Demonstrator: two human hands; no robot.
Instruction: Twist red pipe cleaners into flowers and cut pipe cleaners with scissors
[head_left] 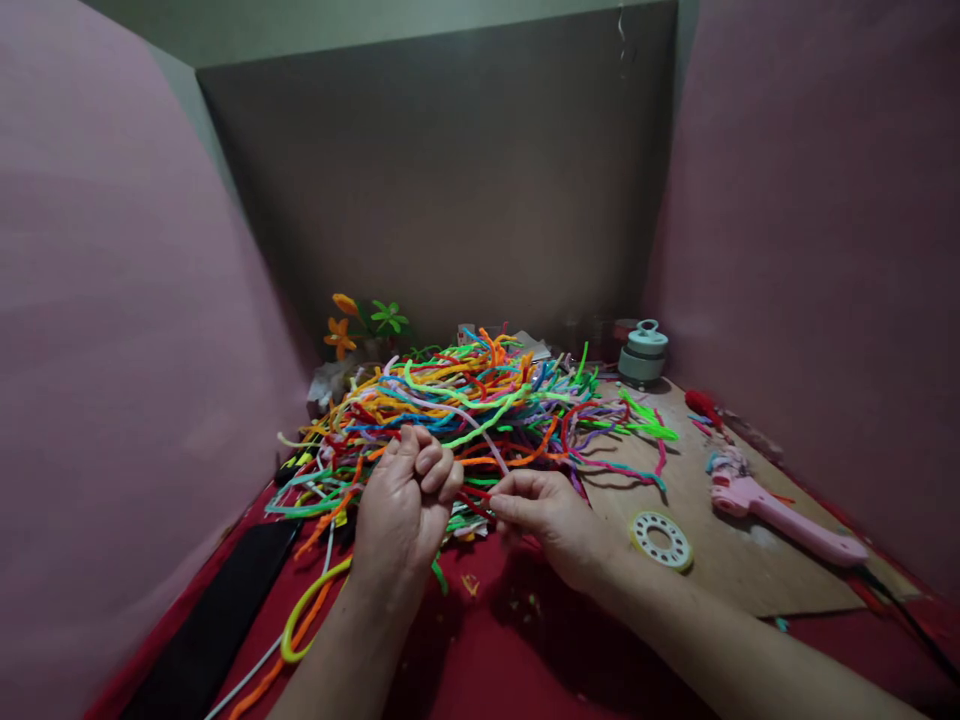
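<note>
In front of a large heap of multicoloured pipe cleaners (450,400), both my hands are raised over the red tabletop. A red pipe cleaner (474,494) stretches between them. My left hand (409,490) is curled into a fist around one part of it, the fingers hiding most of what lies inside. My right hand (547,520) pinches the other part between thumb and fingertips. Some strands of the heap lie just behind my knuckles.
On the brown board (720,570) at right lie a tape roll (661,541) and a pink tool (787,520) with a black cord. A green lidded container (643,355) stands behind. Pipe-cleaner flowers (360,325) are back left, above a black strip (217,620). Pink walls flank both sides.
</note>
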